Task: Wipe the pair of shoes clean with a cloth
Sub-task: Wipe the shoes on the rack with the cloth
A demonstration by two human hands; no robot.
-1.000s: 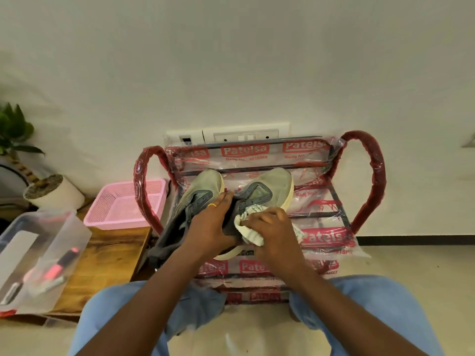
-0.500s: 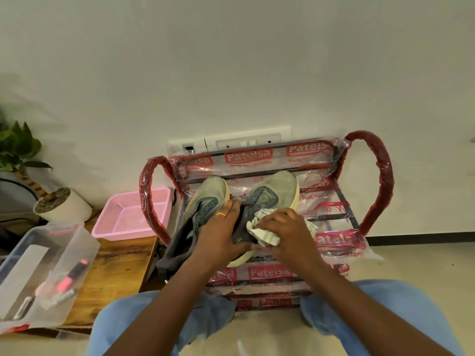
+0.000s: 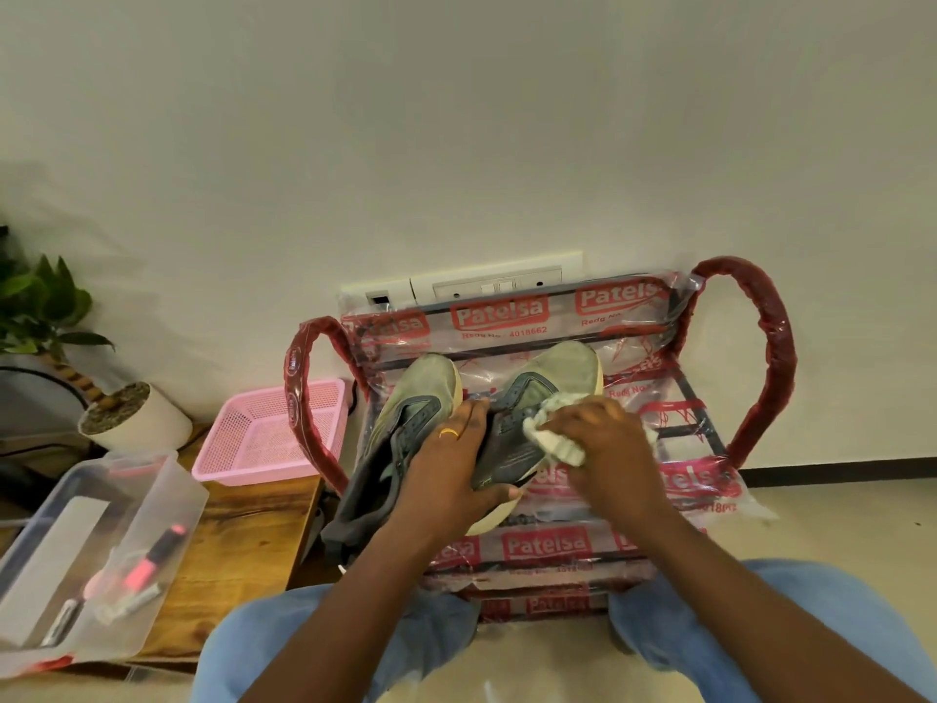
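Observation:
Two grey-green sneakers with cream soles stand toes-away on a plastic-wrapped red rack (image 3: 760,357). The left shoe (image 3: 405,403) lies just left of my left hand. My left hand (image 3: 451,474), with a ring on it, grips the right shoe (image 3: 563,372) around its heel and collar. My right hand (image 3: 603,443) holds a bunched white cloth (image 3: 552,438) and presses it against the right shoe's outer side. Much of that shoe's rear is hidden under both hands.
A pink mesh basket (image 3: 263,438) sits on a wooden table (image 3: 238,550) to the left, beside a clear plastic box (image 3: 101,550) with markers. A potted plant (image 3: 127,413) stands farther left. A wall socket panel (image 3: 481,286) is behind the rack. My blue-jeaned knees frame the bottom.
My right hand has slid the cloth a little toward the toe along the right shoe's side. My left hand keeps its grip. The camera view has shifted slightly.

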